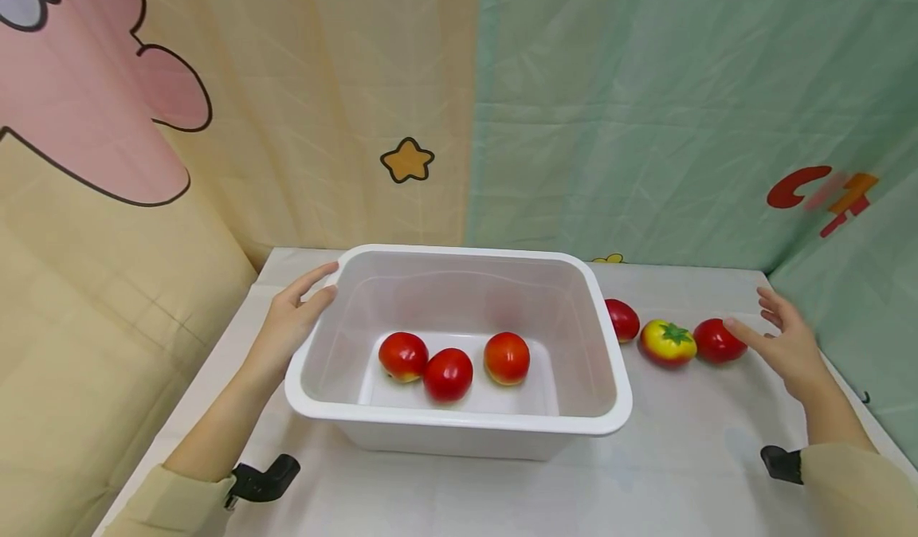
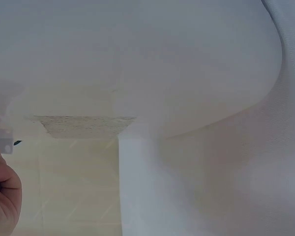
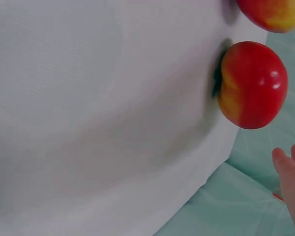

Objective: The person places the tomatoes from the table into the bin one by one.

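"On the white-covered tabletop (image 1: 688, 465) sits a white plastic tub (image 1: 459, 419), three tomatoes on its floor: left tomato (image 1: 402, 356) close beside the middle tomato (image 1: 448, 375), right tomato (image 1: 507, 358) a little apart!"

"And the left hand (image 1: 287, 322)?"

"At the tub's far left corner! Thumb and forefinger spread, tips against the rim; I can't tell what the other fingers are doing."

"Over on the right, three more, outside the tub in a row: a half-hidden tomato (image 1: 624, 320) behind the rim, a yellow-topped tomato (image 1: 668, 343) showing its green leafy cap, then an end tomato (image 1: 717, 342), mostly red!"

"Right hand (image 1: 792, 346) just beside that last one, fingers loosely parted, thumb out, holding nothing; the right wrist view shows a gap between hand and fruit."

"Behind it all, a cloth backdrop (image 1: 610, 107), yellow meeting green, an orange star (image 1: 407, 160) printed on the yellow!"
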`<state>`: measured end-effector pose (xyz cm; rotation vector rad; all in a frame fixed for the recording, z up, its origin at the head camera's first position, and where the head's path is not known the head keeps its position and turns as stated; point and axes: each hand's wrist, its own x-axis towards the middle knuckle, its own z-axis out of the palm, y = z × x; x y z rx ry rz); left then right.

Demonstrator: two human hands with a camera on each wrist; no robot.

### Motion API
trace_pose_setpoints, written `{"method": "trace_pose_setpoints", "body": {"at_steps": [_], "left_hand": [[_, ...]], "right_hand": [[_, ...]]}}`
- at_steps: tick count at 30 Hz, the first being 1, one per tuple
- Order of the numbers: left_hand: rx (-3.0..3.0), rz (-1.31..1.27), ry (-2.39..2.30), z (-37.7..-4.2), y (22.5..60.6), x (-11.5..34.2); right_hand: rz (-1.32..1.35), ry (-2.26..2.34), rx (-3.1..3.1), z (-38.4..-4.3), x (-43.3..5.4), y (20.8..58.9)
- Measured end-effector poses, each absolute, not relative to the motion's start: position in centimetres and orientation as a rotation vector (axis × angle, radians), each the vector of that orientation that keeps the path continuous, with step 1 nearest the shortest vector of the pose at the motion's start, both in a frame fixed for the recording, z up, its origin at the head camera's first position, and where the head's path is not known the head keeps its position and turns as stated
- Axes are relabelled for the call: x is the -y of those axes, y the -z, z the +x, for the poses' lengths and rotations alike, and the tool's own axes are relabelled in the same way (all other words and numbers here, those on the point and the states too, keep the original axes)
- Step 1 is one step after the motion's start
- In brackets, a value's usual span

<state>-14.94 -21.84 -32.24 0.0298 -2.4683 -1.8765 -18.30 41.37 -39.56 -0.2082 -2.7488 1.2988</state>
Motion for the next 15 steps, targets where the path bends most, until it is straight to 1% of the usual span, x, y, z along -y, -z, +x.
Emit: {"method": "trace_pose_setpoints", "body": {"at_steps": [5,7,15], "left_hand": [[2.462,0.019,1.871,-14.9,32.2,21.8],[2.458,0.015,1.870,-14.9,32.2,21.8],[2.440,0.000,1.889,-14.9,32.3,21.8]], "right_hand": [[-0.276,-1.319,2.738,-19.7,-44.5,44.2],[-0.289,-1.337,2.730,-20.0,-45.0,45.3],[-0.394,-1.353,2.710,-19.0,-42.6,44.9]]}}
